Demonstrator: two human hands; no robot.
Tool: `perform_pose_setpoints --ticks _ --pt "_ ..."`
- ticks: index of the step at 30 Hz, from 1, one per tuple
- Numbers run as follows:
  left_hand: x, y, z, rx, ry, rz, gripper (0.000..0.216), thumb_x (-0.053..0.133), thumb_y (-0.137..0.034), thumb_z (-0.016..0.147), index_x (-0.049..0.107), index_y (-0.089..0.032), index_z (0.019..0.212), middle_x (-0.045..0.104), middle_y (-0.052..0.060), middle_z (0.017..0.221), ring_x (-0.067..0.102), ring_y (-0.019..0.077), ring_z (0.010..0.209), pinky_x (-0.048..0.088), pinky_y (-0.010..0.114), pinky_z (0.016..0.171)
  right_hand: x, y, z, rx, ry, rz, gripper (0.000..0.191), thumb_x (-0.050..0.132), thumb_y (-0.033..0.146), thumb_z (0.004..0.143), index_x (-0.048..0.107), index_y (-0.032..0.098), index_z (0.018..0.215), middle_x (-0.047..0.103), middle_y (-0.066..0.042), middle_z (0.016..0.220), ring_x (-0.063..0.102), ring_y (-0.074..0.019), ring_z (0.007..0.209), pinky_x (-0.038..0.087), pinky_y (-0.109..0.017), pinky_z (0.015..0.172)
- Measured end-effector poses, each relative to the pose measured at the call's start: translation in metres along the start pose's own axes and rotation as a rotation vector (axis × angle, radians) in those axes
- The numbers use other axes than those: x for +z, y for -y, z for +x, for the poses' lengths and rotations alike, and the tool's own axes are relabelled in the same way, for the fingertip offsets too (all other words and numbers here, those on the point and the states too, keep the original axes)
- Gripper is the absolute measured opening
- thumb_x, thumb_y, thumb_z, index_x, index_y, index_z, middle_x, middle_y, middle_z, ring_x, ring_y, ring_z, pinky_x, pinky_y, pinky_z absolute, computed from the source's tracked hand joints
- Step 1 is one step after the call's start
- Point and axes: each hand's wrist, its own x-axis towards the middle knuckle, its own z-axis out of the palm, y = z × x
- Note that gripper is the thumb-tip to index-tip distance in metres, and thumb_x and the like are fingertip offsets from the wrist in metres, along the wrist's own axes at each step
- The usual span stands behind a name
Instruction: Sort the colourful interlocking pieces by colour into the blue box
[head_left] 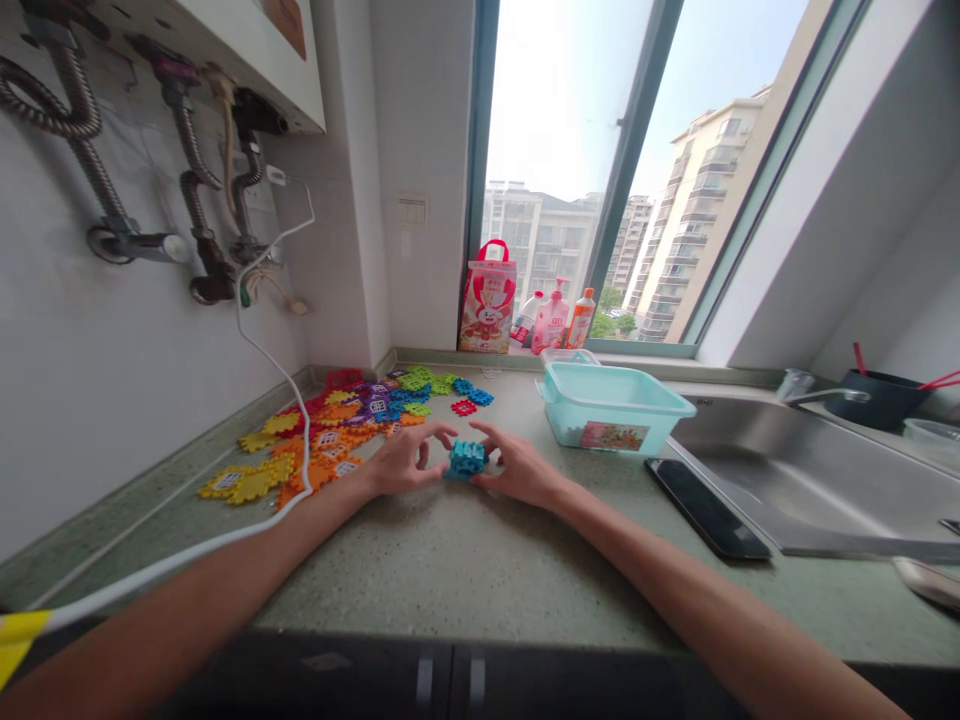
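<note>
A speckled countertop (465,570) is being used as a work surface; on it, left of a turquoise tub (637,405), a flat heap of multicoloured toothed pieces (352,438) is being kept. Also left of the tub, the left hand (401,462) and right hand (519,468) are being curved inward, thumbs and forefingers slightly parted. Between them a small blue toothed block (467,457) is being enclosed, its longer axis apparently running from hand to hand, neither being held clearly nearer. Whether it is being gripped cannot be told.

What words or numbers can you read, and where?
None readable.
Red-handled bag: writing blurred.
White bottle: label blurred.
Pink pump bottle: label blurred.
Orange bottle: label blurred.
Turquoise tub sticker: too small.
Sink rim mark: too small.
Wall unit sticker: blurred.
Teal toy pieces: none visible.
</note>
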Motion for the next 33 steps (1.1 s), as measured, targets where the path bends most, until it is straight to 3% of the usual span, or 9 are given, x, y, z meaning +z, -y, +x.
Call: perform_pose_setpoints --ticks 12,16,19,26,29,33 --pt "0.0 0.001 0.001 -0.029 -0.05 -0.014 0.053 0.066 -0.025 0.08 0.058 -0.023 0.133 0.071 0.002 0.111 0.059 0.0074 0.058 0.046 0.02 0.055 -0.004 0.006 0.0 -0.013 -0.023 -0.048 0.089 0.081 0.028 0.078 0.041 0.027 0.157 0.075 -0.006 0.111 0.07 -0.0227 0.096 0.054 -0.038 0.092" --pt "0.0 0.001 0.003 -0.055 -0.09 -0.01 0.05 0.064 -0.025 0.081 0.057 -0.023 0.13 0.071 0.001 0.11 0.059 0.0077 0.057 0.046 0.021 0.055 -0.021 0.009 0.003 -0.099 -0.136 -0.169 0.085 0.079 0.029 0.081 0.041 0.028 0.157 0.074 -0.008 0.118 0.07 -0.0255 0.105 0.053 -0.04 0.097" --pt "0.001 0.003 0.004 -0.052 -0.081 0.003 0.048 0.065 -0.025 0.081 0.058 -0.023 0.128 0.071 0.001 0.109 0.059 0.0077 0.056 0.045 0.021 0.056 -0.051 0.008 0.005 -0.116 -0.29 -0.273 0.081 0.075 0.031 0.084 0.041 0.025 0.157 0.074 -0.009 0.118 0.069 -0.027 0.108 0.054 -0.04 0.097" --pt "0.004 0.011 0.005 -0.054 -0.066 0.032 0.047 0.067 -0.027 0.081 0.06 -0.022 0.126 0.073 0.001 0.104 0.058 0.008 0.056 0.045 0.02 0.056 -0.139 -0.029 -0.008 0.199 -0.707 -0.584 0.077 0.07 0.045 0.087 0.044 0.018 0.154 0.076 -0.012 0.109 0.071 -0.0296 0.097 0.056 -0.04 0.086" --pt "0.005 0.011 0.005 -0.054 -0.059 0.048 0.045 0.066 -0.027 0.081 0.061 -0.023 0.125 0.073 0.001 0.103 0.058 0.0081 0.056 0.044 0.021 0.056 -0.16 -0.053 -0.02 0.356 -0.742 -0.687 0.077 0.069 0.046 0.086 0.046 0.016 0.153 0.077 -0.013 0.103 0.072 -0.0313 0.094 0.055 -0.04 0.083" --pt "0.005 0.011 0.005 -0.063 -0.056 0.069 0.045 0.067 -0.029 0.081 0.061 -0.023 0.125 0.073 0.0 0.104 0.058 0.0089 0.057 0.045 0.022 0.058 -0.169 -0.07 -0.028 0.497 -0.71 -0.671 0.081 0.072 0.05 0.083 0.045 0.019 0.154 0.078 -0.013 0.106 0.073 -0.0339 0.096 0.055 -0.042 0.082"
